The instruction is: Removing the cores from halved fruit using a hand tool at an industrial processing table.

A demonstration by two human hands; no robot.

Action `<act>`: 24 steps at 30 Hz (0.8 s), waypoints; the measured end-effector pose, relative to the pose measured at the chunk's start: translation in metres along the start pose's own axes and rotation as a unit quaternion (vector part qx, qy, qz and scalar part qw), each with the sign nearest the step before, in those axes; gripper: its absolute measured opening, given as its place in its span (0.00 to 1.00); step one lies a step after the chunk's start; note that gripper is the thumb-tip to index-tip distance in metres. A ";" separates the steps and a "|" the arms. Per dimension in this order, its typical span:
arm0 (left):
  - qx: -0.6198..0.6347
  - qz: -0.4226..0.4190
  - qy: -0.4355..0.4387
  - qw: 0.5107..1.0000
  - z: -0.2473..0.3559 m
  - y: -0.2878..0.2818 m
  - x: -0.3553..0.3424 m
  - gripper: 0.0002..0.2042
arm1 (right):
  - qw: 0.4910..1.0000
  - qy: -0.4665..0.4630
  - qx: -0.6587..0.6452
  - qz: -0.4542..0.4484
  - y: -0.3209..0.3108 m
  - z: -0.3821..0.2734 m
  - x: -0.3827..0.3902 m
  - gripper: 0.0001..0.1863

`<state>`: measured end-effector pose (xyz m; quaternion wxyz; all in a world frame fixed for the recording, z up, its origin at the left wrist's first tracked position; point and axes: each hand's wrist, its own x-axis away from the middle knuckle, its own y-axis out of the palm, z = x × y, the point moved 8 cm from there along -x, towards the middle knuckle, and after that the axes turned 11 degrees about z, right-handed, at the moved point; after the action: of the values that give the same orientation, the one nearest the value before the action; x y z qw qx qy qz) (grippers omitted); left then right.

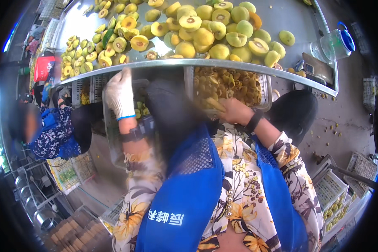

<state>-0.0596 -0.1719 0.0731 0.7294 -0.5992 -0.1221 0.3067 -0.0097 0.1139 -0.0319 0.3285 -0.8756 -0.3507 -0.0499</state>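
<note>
My left hand (pixel 121 94) wears a white knit glove and is raised at the near rim of the metal table (pixel 189 63). Its fingers are drawn together; whatever they hold, if anything, is hidden. My bare right hand (pixel 237 111) is closed on a blurred yellow fruit piece (pixel 214 104). It is over the near side of a crate (pixel 262 90) heaped with brown-yellow scraps (pixel 231 82). Below the gloved hand, a bin (pixel 109 138) holds several pale green-yellow fruit pieces (pixel 143 110). Whole and halved yellow stone fruit (pixel 203 38), probably peaches, are piled on the table.
A clear jug with a blue lid (pixel 338 44) stands at the table's right end, near a phone (pixel 308 68). Another person (pixel 56 130) sits to the left. Stacked crates (pixel 332 193) of fruit are at lower right, and fruit bits lie on the floor (pixel 329 134).
</note>
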 end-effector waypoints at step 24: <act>0.258 -0.022 0.453 0.853 0.178 0.026 0.096 0.30 | 0.812 -0.012 -0.506 0.291 -0.090 -0.013 -0.029 0.16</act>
<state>-0.0889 0.0298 0.0747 0.8391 -0.4589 0.2921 0.0053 -0.0876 0.1378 0.0172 -0.1661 -0.9797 -0.0086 -0.1123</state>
